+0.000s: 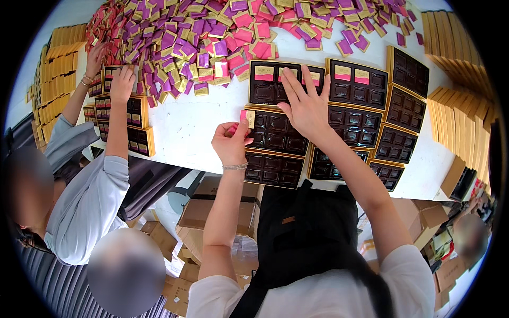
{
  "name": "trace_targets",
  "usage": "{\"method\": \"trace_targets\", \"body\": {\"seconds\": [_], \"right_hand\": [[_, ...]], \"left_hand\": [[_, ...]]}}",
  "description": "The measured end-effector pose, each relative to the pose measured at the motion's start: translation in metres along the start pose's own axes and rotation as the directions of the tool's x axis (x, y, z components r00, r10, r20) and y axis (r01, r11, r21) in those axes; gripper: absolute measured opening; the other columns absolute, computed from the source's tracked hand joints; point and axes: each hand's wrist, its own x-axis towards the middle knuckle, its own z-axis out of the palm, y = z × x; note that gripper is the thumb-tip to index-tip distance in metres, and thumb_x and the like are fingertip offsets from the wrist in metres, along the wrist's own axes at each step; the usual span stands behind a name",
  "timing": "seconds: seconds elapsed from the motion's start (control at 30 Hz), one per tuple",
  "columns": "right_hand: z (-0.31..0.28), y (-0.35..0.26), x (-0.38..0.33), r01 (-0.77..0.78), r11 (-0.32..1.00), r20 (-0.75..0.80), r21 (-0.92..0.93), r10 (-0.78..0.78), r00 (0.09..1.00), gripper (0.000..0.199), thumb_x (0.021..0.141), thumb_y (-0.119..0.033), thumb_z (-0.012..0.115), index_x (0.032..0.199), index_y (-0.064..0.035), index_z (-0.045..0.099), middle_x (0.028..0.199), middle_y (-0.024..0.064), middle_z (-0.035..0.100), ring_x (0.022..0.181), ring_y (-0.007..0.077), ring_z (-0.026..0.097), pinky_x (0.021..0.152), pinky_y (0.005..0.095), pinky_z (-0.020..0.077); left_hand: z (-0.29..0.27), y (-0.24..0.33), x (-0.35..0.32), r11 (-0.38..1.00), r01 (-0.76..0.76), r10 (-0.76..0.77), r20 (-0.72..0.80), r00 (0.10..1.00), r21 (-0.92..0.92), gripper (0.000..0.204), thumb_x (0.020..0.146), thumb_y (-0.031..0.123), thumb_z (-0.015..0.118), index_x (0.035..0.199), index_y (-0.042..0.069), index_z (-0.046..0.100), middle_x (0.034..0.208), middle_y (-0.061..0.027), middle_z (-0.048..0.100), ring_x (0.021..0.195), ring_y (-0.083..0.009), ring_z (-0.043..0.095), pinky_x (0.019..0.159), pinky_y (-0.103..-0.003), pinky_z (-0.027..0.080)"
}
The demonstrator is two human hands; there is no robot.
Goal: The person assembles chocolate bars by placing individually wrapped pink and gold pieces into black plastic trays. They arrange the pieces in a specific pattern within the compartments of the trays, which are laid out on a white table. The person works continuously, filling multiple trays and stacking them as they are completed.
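My left hand (231,142) is closed on small pink-and-gold wrapped chocolate squares (248,118), over the left edge of a gold-rimmed box with a dark tray (275,132). Spread flat, my right hand (308,108) reaches over the far-left chocolate box (263,95). Its fingertips lie at the row of pink-and-gold squares in that box's upper compartments, partly covering them. To the right, another chocolate box (357,98) has two such squares in its upper row. More boxes with dark compartment trays, such as the near-left box (273,168), stand packed around my hands.
A large heap of purple, pink and gold wrapped squares (199,42) covers the table's far side. Stacked gold box parts (458,116) line the right. At the left, a co-worker's hands (123,84) work over filled boxes (137,112). Cardboard cartons (212,204) stand below the white table (183,130).
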Motion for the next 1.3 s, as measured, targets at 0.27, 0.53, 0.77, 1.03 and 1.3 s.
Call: {"method": "trace_targets", "body": {"seconds": [0.27,0.53,0.77,1.03,1.3], "right_hand": [[-0.020,-0.027,-0.017,0.141,0.968,-0.090,0.208,-0.125,0.988,0.046,0.079,-0.029,0.067,0.118,-0.0059,0.059,0.127,0.0081,0.054,0.117,0.0269,0.048,0.101,0.0578,0.0277],[-0.004,-0.072,-0.016,0.128,0.963,-0.042,0.239,-0.122,0.992,0.044,0.074,-0.026,0.068,0.113,-0.0062,0.062,0.102,0.0076,0.058,0.097,0.0225,0.054,0.084,0.0379,0.0398],[0.012,-0.084,-0.007,0.186,0.967,-0.073,0.176,-0.175,0.982,0.038,0.073,-0.015,0.063,0.110,-0.0071,0.062,0.109,0.0057,0.058,0.096,0.0222,0.055,0.088,0.0388,0.0428],[0.004,-0.064,-0.037,0.243,0.959,0.034,0.149,-0.251,0.967,0.046,0.077,-0.022,0.066,0.120,-0.0073,0.062,0.134,0.0039,0.052,0.129,0.0278,0.042,0.106,0.0584,0.0292],[-0.028,-0.075,-0.050,0.019,0.987,0.180,0.161,-0.048,0.982,0.066,0.074,-0.039,0.072,0.127,-0.0028,0.056,0.145,0.0092,0.040,0.137,0.0330,0.030,0.104,0.0684,0.0204]], "left_hand": [[-0.008,-0.008,-0.034,0.987,0.158,-0.152,0.253,0.955,-0.002,0.022,0.091,0.011,0.065,0.103,-0.006,0.058,0.082,-0.0109,0.065,0.071,-0.0170,0.067,0.059,-0.026,0.058],[-0.042,0.004,-0.003,0.927,0.236,-0.123,0.358,0.925,-0.292,0.017,0.093,0.004,0.058,0.109,-0.004,0.057,0.095,-0.0103,0.064,0.083,-0.0169,0.065,0.075,-0.034,0.060],[-0.048,0.001,0.007,0.916,0.273,-0.198,0.260,0.945,-0.295,0.018,0.092,0.004,0.060,0.109,-0.001,0.057,0.093,-0.0106,0.065,0.079,-0.0173,0.066,0.065,-0.029,0.060],[-0.047,0.020,0.011,0.964,-0.243,0.193,0.338,0.921,0.111,0.022,0.082,-0.005,0.068,0.103,-0.001,0.065,0.088,-0.0044,0.065,0.078,-0.0096,0.061,0.069,-0.023,0.052],[-0.003,0.055,0.014,0.623,-0.681,0.446,0.541,0.713,0.385,0.012,0.076,0.000,0.074,0.087,0.000,0.068,0.079,-0.0051,0.068,0.072,-0.0116,0.065,0.067,-0.024,0.052]]}}
